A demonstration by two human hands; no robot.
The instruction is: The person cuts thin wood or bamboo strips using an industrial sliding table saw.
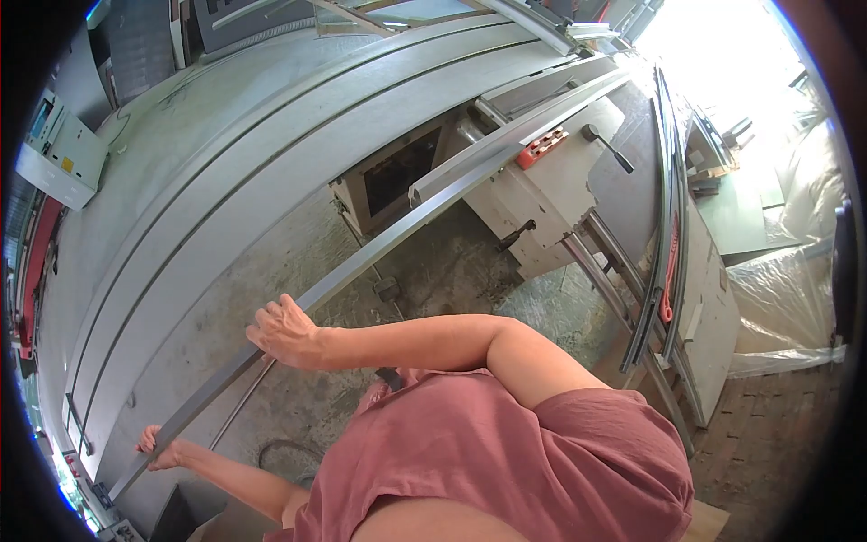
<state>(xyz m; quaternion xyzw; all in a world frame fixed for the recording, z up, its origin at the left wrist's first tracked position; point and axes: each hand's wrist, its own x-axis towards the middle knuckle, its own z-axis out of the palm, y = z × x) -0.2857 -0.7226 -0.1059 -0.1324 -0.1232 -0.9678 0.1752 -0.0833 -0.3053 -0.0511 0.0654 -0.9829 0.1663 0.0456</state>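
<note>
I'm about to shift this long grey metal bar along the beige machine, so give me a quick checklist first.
1. Left hand closed on the long grey metal bar near its end: ok.
2. Right hand closed on the bar further along: ok.
3. Bar lying across the beige machine with red buttons: ok.
4. Machine switched off: cannot tell.
5. Concrete floor clear: not ok, a dark looped cable lies near you.
</note>
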